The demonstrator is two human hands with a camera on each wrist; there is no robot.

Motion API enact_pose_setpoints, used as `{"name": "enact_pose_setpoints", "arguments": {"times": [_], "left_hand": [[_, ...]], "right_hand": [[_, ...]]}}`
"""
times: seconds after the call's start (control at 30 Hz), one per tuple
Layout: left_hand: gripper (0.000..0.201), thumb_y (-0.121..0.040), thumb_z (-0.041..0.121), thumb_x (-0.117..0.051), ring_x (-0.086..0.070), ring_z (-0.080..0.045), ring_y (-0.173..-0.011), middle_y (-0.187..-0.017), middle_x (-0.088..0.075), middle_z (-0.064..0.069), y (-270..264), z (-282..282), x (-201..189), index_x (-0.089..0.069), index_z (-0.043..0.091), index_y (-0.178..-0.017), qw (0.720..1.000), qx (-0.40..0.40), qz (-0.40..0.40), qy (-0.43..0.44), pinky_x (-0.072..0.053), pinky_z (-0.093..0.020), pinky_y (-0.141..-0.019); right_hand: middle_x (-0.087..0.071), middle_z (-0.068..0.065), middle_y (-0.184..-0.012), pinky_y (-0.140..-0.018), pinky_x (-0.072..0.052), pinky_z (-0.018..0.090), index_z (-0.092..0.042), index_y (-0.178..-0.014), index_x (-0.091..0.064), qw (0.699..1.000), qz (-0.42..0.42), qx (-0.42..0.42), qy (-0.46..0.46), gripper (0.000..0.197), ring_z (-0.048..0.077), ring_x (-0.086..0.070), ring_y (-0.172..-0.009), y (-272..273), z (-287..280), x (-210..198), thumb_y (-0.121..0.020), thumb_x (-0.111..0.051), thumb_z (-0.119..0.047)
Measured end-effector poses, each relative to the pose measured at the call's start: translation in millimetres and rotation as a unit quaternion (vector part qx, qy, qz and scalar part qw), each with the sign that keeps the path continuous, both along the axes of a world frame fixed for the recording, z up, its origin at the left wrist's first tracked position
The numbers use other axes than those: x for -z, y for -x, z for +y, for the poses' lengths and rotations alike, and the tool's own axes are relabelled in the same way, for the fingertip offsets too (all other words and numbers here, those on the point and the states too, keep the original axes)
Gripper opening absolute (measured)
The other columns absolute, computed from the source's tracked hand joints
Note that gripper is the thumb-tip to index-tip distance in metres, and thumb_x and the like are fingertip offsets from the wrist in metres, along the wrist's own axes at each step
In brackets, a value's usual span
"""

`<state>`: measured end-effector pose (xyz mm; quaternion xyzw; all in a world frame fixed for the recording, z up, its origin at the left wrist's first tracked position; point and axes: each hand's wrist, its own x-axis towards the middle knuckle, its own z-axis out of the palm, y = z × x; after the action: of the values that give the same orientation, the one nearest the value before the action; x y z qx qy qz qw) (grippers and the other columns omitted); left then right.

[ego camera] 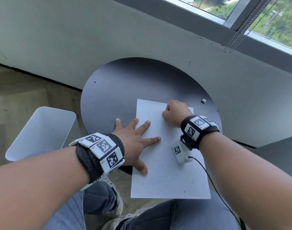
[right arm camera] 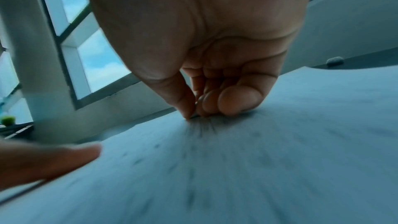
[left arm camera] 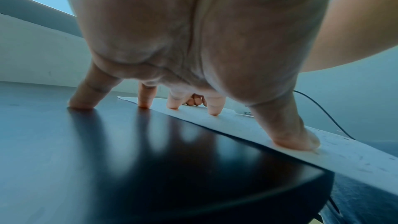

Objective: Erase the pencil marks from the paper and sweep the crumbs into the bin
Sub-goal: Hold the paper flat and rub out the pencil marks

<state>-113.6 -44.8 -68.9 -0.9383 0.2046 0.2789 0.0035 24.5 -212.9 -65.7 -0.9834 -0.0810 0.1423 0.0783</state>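
A white sheet of paper [ego camera: 168, 176] lies on the round dark table [ego camera: 125, 83], its near end hanging over the rim. Several dark eraser crumbs [ego camera: 158, 161] are scattered over it. My left hand [ego camera: 135, 138] is spread flat, with the thumb and some fingers pressing the sheet's left edge [left arm camera: 258, 132] and the outer fingers on the table. My right hand [ego camera: 173, 112] is curled at the sheet's upper part. Its thumb and fingertips [right arm camera: 237, 103] pinch a small pale eraser [right arm camera: 195, 116] against the paper [right arm camera: 237, 168]. The eraser is almost wholly hidden.
A white open bin [ego camera: 40, 130] stands on the floor left of the table. A small white block [ego camera: 203, 100] lies on the table right of the paper. A wall with a window ledge runs close behind. My knees are under the near rim.
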Motion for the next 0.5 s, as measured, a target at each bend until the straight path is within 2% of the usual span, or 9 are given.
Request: {"name": "enact_pose_setpoints", "arguments": {"times": [0.07, 0.17, 0.33, 0.5], "left_hand": [[0.113, -0.069, 0.091, -0.058, 0.018, -0.039, -0.153, -0.167, 0.028, 0.000, 0, 0, 0, 0.012, 0.059, -0.152, 1.000, 0.000, -0.004, -0.001, -0.008, -0.083, -0.107], [0.113, -0.069, 0.090, -0.059, 0.017, -0.038, -0.154, -0.168, 0.026, 0.000, 1, -1, 0, 0.010, 0.059, -0.153, 1.000, -0.003, -0.006, 0.002, -0.008, -0.083, -0.108], [0.114, -0.069, 0.089, -0.060, 0.019, -0.039, -0.153, -0.168, 0.026, -0.001, 0, -2, 1, 0.010, 0.058, -0.153, 1.000, -0.006, -0.007, 0.006, -0.007, -0.083, -0.108], [0.114, -0.070, 0.086, -0.063, 0.021, -0.039, -0.153, -0.168, 0.027, -0.002, 0, -4, -1, 0.009, 0.057, -0.154, 1.000, -0.008, 0.005, 0.001, -0.006, -0.084, -0.108]], "right_hand": [[-0.051, 0.006, -0.072, -0.049, -0.029, 0.028, -0.017, -0.065, -0.041, 1.000, -0.006, 0.002, 0.011, 0.021, 0.031, -0.051, -0.071, -13, 5, 0, -0.084, -0.048, -0.018], [-0.061, 0.005, -0.090, -0.063, -0.042, 0.031, -0.018, -0.080, -0.053, 1.000, -0.003, -0.026, 0.002, 0.009, 0.028, -0.058, -0.083, 8, 2, -3, -0.087, -0.049, -0.023], [-0.060, -0.001, -0.087, -0.064, -0.044, 0.034, -0.023, -0.084, -0.051, 0.995, 0.043, -0.087, -0.025, 0.010, 0.022, -0.056, -0.081, 75, -18, -10, -0.091, -0.051, -0.029], [-0.061, -0.003, -0.090, -0.069, -0.047, 0.034, -0.024, -0.084, -0.052, 0.997, 0.032, -0.053, -0.037, 0.009, 0.020, -0.057, -0.084, 67, -23, -4, -0.091, -0.051, -0.029]]}}
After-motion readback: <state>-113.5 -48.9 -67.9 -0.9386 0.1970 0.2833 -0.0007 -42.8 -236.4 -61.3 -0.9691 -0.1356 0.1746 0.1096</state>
